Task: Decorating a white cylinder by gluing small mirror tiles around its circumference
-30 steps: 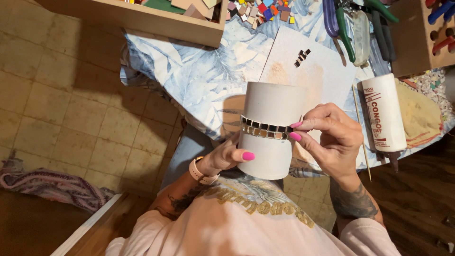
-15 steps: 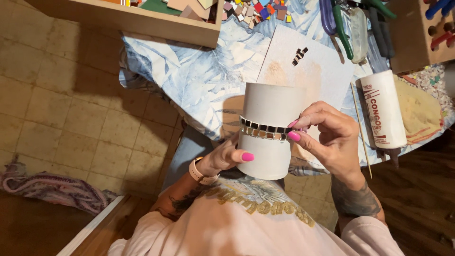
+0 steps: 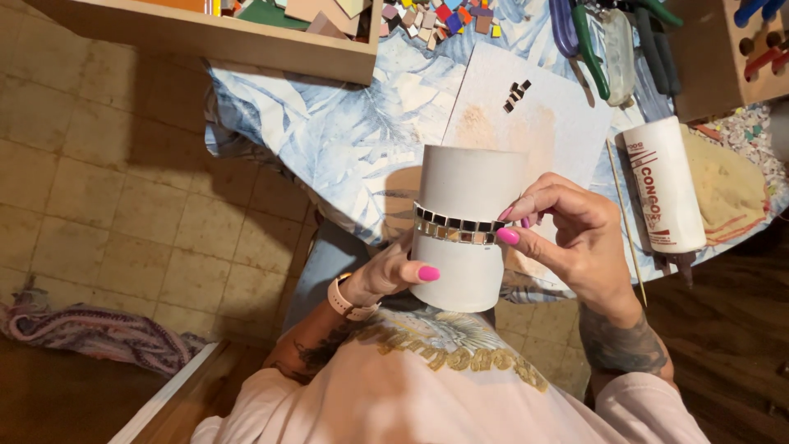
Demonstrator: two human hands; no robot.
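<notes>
The white cylindrical pot (image 3: pixel 467 226) is held in the air over the person's lap, just short of the table edge. The left hand (image 3: pixel 386 275) cups its lower side, thumb pressed against the wall. The right hand (image 3: pixel 567 238) pinches at the band of small mirror tiles (image 3: pixel 457 227) that rings the pot's middle, fingertips on the band's right end.

Risk, as judged: the tiles at the right end may slide or tilt under finger pressure if their glue is wet, leaving a crooked row. The pot is borne mainly by one hand and could slip to the tiled floor (image 3: pixel 107 189).

On the table with the blue leaf-print cloth (image 3: pixel 329 131) beyond lies a white board (image 3: pixel 526 115) bearing a few loose dark tiles (image 3: pixel 516 94). To the right, a white tube-shaped glue container (image 3: pixel 664 185) lies on its side, with dark red lettering along it. Farther off are a wooden tray (image 3: pixel 205 33), coloured mosaic pieces (image 3: pixel 440 15) and pliers (image 3: pixel 596 45).
</notes>
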